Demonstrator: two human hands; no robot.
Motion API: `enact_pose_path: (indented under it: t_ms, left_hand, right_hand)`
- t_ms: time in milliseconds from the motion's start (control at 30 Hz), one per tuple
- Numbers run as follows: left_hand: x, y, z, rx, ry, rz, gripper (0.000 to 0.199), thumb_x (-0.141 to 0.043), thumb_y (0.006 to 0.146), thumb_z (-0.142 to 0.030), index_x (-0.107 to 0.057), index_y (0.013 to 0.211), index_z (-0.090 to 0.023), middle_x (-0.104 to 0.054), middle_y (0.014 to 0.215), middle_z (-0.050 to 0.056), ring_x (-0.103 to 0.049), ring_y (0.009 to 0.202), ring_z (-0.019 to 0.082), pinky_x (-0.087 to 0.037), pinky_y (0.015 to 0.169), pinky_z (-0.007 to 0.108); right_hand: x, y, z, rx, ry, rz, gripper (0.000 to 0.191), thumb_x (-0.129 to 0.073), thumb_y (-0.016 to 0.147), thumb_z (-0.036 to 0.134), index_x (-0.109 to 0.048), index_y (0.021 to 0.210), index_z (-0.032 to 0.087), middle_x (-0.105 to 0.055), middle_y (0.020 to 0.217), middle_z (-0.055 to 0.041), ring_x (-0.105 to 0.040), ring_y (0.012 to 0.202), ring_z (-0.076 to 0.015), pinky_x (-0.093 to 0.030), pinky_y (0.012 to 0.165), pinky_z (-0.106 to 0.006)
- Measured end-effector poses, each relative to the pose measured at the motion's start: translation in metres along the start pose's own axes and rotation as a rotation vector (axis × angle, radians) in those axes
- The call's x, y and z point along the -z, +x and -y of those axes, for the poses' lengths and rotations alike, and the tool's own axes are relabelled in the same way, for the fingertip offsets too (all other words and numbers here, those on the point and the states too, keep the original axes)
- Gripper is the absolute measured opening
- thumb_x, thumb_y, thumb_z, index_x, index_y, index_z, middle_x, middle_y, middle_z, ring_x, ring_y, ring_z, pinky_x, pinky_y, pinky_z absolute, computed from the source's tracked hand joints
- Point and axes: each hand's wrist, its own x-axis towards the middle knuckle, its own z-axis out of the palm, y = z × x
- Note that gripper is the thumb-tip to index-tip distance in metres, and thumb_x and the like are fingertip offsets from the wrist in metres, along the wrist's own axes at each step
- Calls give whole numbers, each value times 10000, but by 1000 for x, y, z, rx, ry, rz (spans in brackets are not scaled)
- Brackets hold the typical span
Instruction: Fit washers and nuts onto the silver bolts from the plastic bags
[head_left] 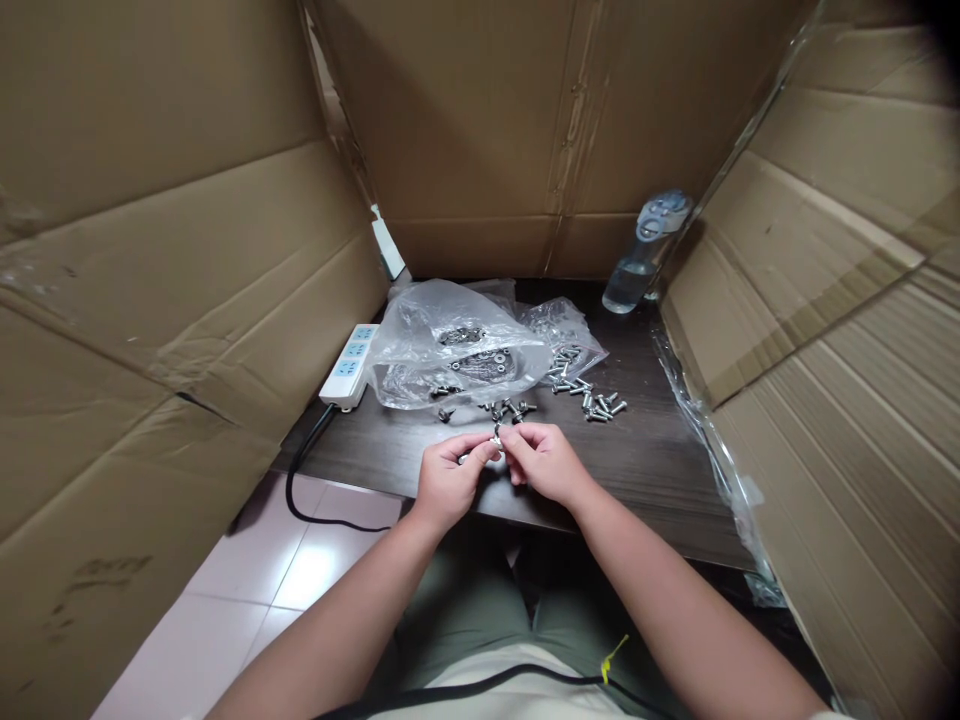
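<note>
1. With left hand (pixel 448 478) curled nearly closed, pinched small metal piece (pixel 496 441) between thumb and finger.
2. With right hand (pixel 546 462) likewise curled, pinched it too; seemingly was mid-fitting, next needing steady alignment.
3. Had loose bolts (pixel 600 412) beyond right hand.

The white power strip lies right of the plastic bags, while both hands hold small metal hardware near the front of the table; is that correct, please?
Not quite: the head view shows the white power strip left of the plastic bags. The left hand and right hand do hold small metal hardware near the front of the table.
</note>
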Motion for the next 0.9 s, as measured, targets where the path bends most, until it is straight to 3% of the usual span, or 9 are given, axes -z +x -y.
enact_pose_path:
  t_ms: [133,200,367,533,667,733,900]
  left_hand:
    - [0,1,1,3,-21,-38,260,-691,729,-358,-748,872,-148,-712,690,56,-606,562,132,-458,505,221]
    - [1,2,2,1,-19,-41,262,-691,728,-357,-748,879,-149,-711,688,55,-606,563,131,-458,505,221]
    - [2,0,2,5,4,12,258,-683,738,-361,-748,876,-154,-705,671,49,-601,556,126,-455,505,218]
    - [0,1,1,8,-6,7,274,-689,726,-370,-749,869,-143,-701,663,53,-597,549,129,-461,505,226]
    - [-1,1,0,-1,-23,-36,298,-692,718,-380,-749,881,-137,-693,635,51,-598,539,134,-465,499,231]
    - [-1,0,0,-3,-28,-46,303,-694,715,-380,-748,888,-138,-688,618,49,-600,537,138,-466,495,231]
    - [-1,-1,-1,1,-13,-12,280,-682,730,-376,-752,878,-150,-690,615,45,-598,539,140,-466,497,232]
  right_hand:
    - [3,0,-1,-31,161,15,311,-648,761,445,-589,900,173,-615,692,14,-564,459,-96,-416,412,-198]
    - [4,-1,0,-18,191,53,348,-705,715,391,-592,962,172,-628,711,7,-585,498,-107,-435,446,-207]
    - [3,-1,2,-4,147,39,298,-707,704,396,-617,838,145,-644,693,-14,-540,454,-91,-411,439,-211]
    - [0,0,0,16,-15,11,394,-527,844,474,-531,610,157,-491,436,38,-455,380,-76,-369,416,-191]
    - [2,0,-1,-10,99,22,289,-611,790,448,-585,841,165,-597,643,16,-530,442,-87,-406,417,-195]
    - [4,-1,0,-15,154,54,326,-675,739,407,-589,945,170,-632,744,-6,-566,488,-98,-435,442,-207]
    - [3,-2,1,18,131,39,295,-686,722,405,-619,855,151,-656,732,-31,-549,486,-98,-449,464,-224]
